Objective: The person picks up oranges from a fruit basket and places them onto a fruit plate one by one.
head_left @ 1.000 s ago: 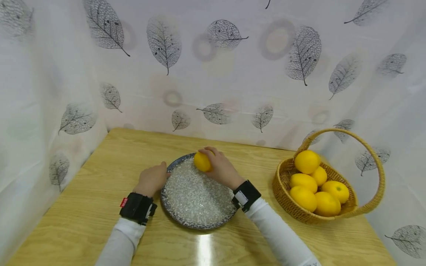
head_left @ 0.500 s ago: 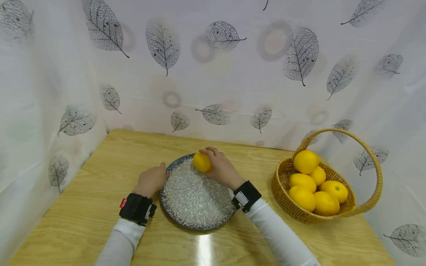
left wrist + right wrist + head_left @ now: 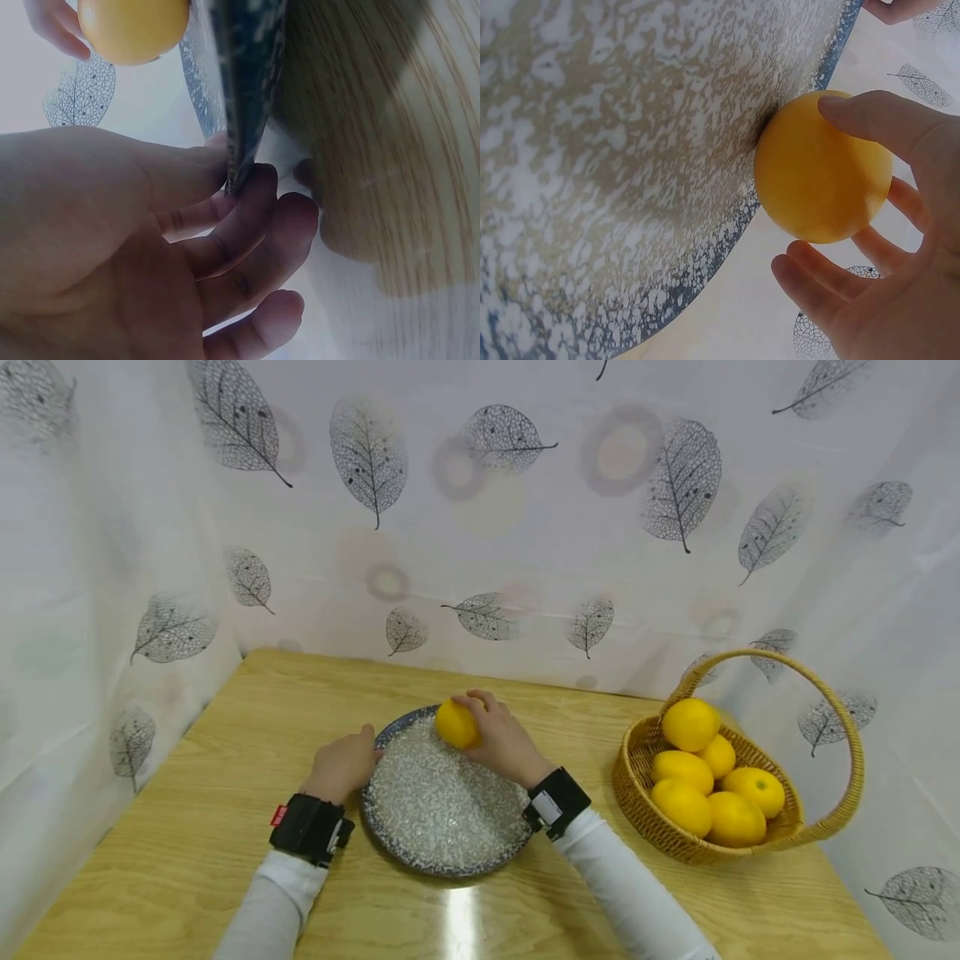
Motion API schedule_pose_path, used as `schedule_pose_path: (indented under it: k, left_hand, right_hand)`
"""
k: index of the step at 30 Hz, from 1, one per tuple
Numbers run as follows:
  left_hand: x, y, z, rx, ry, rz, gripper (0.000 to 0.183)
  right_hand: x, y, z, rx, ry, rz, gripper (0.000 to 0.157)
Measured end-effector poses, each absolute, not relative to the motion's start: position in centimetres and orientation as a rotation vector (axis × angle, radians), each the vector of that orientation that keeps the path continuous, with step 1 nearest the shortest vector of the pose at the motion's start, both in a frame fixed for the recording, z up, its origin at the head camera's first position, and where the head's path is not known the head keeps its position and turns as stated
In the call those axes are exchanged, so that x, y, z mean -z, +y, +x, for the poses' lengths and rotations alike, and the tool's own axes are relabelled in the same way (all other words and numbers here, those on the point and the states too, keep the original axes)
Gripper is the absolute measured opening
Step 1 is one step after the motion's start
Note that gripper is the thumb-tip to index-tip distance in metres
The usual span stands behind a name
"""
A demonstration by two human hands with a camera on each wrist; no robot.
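Fingers (image 3: 806, 289) Around a Yellow Fruit (image 3: 456, 725)

We see the right hand (image 3: 502, 739) grasping the yellow fruit at the far edge of the plate (image 3: 450, 818); its thumb lies across one side, and the fruit hides part of the fingers behind. Two others show clear of the skin, slightly bent. A dark shadow marks where fruit and plate seem to meet.

Our left wrist view crops the fruit at the top and catches the plate nearly edge-on. There the left hand (image 3: 341, 766) pinches the plate's left rim, thumb on the upper side, fingers curled below; from the head view we lose those lower fingers. Both forearms slant in from the plate's near side, wrists in black straps (image 3: 306, 828), sleeves (image 3: 630, 885) cut off by the frame.

Right of the plate, on the same surface (image 3: 285, 710), stands a basket (image 3: 656, 827) whose other fruits (image 3: 681, 807) partly cover one another.
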State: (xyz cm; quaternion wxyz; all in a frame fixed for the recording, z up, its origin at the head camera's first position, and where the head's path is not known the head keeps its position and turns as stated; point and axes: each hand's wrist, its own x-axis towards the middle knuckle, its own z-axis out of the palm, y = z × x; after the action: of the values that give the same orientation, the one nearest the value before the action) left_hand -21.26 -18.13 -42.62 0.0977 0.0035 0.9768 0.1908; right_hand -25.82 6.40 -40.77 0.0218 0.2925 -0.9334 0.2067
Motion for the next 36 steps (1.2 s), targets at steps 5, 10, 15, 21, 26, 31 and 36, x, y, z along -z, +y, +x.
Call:
schedule_pose_path:
  k: [5, 10, 15, 21, 26, 31, 36]
  left_hand:
    - [42.6, -17.9, -21.1, -0.558, 2.874, 0.024, 0.048]
    - [42.7, -17.8, -21.2, -0.562, 2.876, 0.032, 0.048]
    - [42.5, -17.7, -21.2, -0.55, 2.889, 0.04, 0.048]
    - [42.3, -17.6, -21.2, -0.516, 2.891, 0.032, 0.053]
    - [42.7, -17.7, -21.3, -0.514, 2.894, 0.017, 0.053]
    - [42.8, -17.8, -21.4, -0.522, 2.9, 0.029, 0.053]
    - [42.6, -17.9, -21.4, -0.516, 2.904, 0.04, 0.052]
  right_hand:
    - [40.7, 6.8, -25.4, -0.625, -2.916, 0.861, 0.08]
    - [40.4, 7.4, -24.8, -0.591, -2.886, 0.849, 0.08]
    - [39.9, 8.4, -24.1, -0.584, -2.867, 0.821, 0.081]
    - [39.4, 9.7, -23.3, -0.58, -2.881, 0.787, 0.083]
    - [38.6, 10.8, -22.5, -0.578, -2.877, 0.752, 0.081]
    - [37.8, 12.2, -20.9, -0.566, -2.858, 0.711, 0.078]
    - [37.2, 14.2, -19.0, -0.584, -2.854, 0.62, 0.076]
